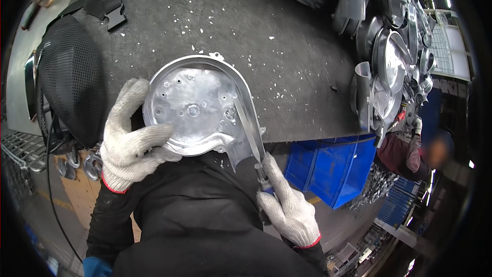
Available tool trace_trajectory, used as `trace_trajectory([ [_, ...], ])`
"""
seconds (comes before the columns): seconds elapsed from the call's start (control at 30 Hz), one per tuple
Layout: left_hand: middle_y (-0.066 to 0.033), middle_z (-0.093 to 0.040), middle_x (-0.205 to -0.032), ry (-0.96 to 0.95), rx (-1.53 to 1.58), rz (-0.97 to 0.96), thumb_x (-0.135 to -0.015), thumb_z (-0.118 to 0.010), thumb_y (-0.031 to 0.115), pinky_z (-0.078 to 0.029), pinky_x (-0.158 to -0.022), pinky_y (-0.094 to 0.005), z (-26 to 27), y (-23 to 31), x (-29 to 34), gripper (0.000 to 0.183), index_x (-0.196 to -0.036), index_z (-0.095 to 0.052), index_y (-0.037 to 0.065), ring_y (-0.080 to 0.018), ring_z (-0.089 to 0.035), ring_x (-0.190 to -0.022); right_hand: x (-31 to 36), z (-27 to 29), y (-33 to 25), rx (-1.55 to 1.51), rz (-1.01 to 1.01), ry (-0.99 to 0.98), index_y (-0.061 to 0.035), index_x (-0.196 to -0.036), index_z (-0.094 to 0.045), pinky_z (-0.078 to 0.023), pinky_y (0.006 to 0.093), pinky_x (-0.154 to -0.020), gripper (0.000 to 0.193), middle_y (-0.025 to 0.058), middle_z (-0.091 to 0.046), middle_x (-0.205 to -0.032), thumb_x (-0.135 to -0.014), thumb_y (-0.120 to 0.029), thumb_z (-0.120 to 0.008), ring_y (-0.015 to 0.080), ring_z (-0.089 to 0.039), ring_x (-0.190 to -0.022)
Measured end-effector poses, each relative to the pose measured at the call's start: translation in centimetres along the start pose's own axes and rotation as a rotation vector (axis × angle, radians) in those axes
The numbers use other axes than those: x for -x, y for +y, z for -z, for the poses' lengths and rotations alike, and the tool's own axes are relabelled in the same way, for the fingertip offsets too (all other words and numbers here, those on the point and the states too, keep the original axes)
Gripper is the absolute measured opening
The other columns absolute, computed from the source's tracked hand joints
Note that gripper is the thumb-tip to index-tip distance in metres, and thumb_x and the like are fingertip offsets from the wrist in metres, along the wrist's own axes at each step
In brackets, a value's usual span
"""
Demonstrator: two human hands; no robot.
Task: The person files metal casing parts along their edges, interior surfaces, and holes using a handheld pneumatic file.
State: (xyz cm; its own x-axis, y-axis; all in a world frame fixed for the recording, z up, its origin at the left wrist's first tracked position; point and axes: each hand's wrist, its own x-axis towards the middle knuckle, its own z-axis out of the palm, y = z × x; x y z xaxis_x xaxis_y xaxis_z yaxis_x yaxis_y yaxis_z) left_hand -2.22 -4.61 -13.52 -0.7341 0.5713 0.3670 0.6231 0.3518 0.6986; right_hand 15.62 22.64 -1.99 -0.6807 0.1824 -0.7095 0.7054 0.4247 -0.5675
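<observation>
A round, shallow cast-metal housing (197, 95) with a curved outlet neck lies on the dark work table near its front edge, its hollow side up. Its floor has small holes and round bosses. My left hand (130, 141), in a white knit glove with a red cuff, grips the housing's left rim, thumb over the inside. In my gloved right hand (289, 205) is a long pointed scraper (247, 131) with a dark blue handle. Its tapered blade lies along the inner wall by the neck. Whether the edge touches the metal I cannot tell.
White chips lie scattered over the dark table (169, 25). At the left are a black mesh bag (69, 82) and a buckled strap (102, 2). More metal housings (389, 56) pile up at the right. A blue bin (333, 169) stands below, near another person's arm (414, 151).
</observation>
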Motion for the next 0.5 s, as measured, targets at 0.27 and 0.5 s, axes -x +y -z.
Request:
trace_trajectory([
  [0.27, -0.0282, -0.050, -0.155, -0.041, 0.015, -0.026, -0.053, -0.101, 0.029, -0.040, -0.121, -0.0553, 0.4, -0.5, 0.2, 0.050, -0.096, -0.081, 0.012, -0.0474, -0.046, -0.147, -0.5, -0.3, -1.0, 0.015, -0.085, -0.002, -0.0177, -0.168, -0.029, -0.056, 0.0415, -0.100, 0.073, 0.0145, -0.069, -0.139, -0.104, -0.025, -0.063, 0.0341, -0.073, -0.115],
  [0.5, -0.0279, -0.049, -0.155, -0.033, 0.044, -0.058, -0.054, -0.101, 0.030, -0.041, -0.121, -0.0537, 0.3, -0.8, 0.4, 0.052, -0.098, -0.081, 0.011, -0.0461, -0.046, -0.148, -0.2, 0.6, -2.8, 0.041, -0.184, -0.020, -0.0220, -0.168, -0.030, -0.060, 0.0368, -0.083, 0.073, 0.0098, -0.073, -0.132, -0.103, -0.025, -0.062, 0.0216, -0.076, -0.081],
])
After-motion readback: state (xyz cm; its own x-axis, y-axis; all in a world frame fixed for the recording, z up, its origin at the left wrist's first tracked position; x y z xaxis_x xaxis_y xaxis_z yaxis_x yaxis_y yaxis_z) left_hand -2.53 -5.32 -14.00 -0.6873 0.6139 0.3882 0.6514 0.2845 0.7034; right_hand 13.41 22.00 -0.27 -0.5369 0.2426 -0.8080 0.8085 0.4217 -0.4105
